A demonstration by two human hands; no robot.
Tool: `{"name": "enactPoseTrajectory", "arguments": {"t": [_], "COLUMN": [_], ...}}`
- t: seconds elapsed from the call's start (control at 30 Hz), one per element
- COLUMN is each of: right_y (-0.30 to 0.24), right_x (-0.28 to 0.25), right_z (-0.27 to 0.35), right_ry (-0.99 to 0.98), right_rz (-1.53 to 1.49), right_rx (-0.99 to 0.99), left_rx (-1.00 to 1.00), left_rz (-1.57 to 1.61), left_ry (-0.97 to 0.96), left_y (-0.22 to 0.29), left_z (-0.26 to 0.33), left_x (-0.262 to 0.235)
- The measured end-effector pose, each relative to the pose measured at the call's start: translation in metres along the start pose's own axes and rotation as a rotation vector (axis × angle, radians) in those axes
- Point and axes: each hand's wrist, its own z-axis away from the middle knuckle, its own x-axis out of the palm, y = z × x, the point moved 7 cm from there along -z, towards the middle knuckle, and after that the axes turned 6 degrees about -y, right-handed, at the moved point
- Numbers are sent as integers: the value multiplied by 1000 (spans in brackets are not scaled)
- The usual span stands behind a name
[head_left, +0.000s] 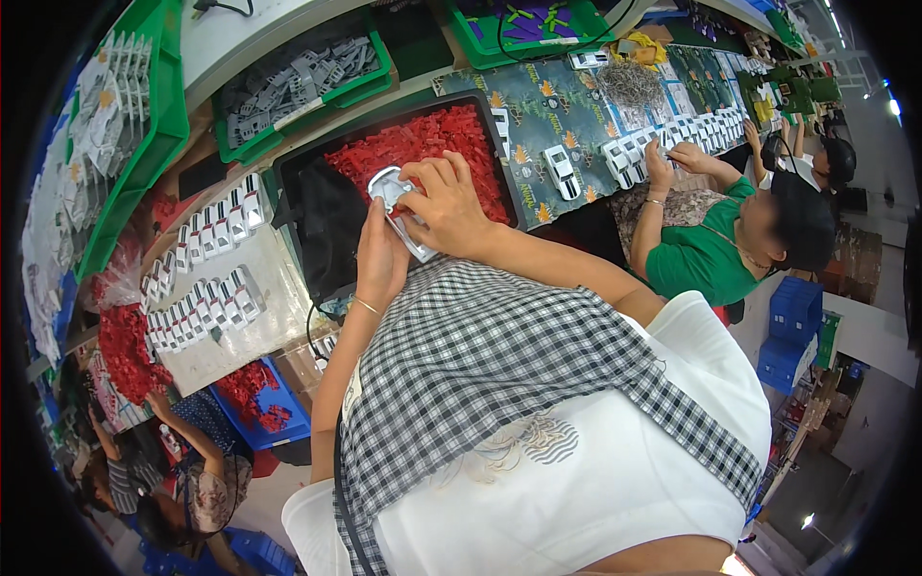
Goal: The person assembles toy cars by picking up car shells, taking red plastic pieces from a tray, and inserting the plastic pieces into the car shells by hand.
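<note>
A white toy car body [386, 181], its hollow inside facing up, is held above the near part of a black tray [517, 197]. My left hand [381, 257] is closed around its near left side. From the right, my right hand [448, 204] has its fingers curled over the shell, with the thumb and fingertips gripping at its middle. Whether a small part is pinched under those fingertips is hidden. Behind my hands, small red plastic parts [423, 136] fill the tray. Black cloth [331, 223] covers the tray's left side.
Rows of white toy cars [216, 223] stand on the table to the left. One white car [562, 173] sits on the patterned mat at right. A green bin [252, 144] of grey parts lies beyond the tray. A co-worker in green [696, 250] works at right; others sit lower left.
</note>
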Motion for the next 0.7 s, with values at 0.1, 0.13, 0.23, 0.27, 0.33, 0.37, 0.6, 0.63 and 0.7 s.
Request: {"name": "enactPoseTrajectory", "arguments": {"t": [0.1,0.13,0.23,0.27,0.33,0.37,0.6,0.63,0.7], "right_y": [2,3,6,5,5,4,1,1,5], "right_x": [4,4,-2,-1,1,5,12,12,9], "right_z": [1,1,1,0,1,3,12,13,13], "right_ry": [34,33,57,26,-6,-43,-201,-201,-125], "right_rz": [42,42,20,23,27,24,16,19,8], "right_rx": [-20,-20,-10,-36,-62,-77,-141,-140,-89], "left_rx": [-27,-38,-52,-56,-66,-76,-80,-89,-98], "left_rz": [-28,-27,-34,-43,-63,-84,-151,-153,-155], "left_ry": [-18,-7,18,31,48,63,105,107,106], "left_y": [-4,-3,2,3,1,0,-2,-2,-6], "left_z": [-4,-4,-4,-3,-4,-4,-5,-4,-4], "left_x": [-3,-3,4,5,0,-3,-7,-4,-5]}}
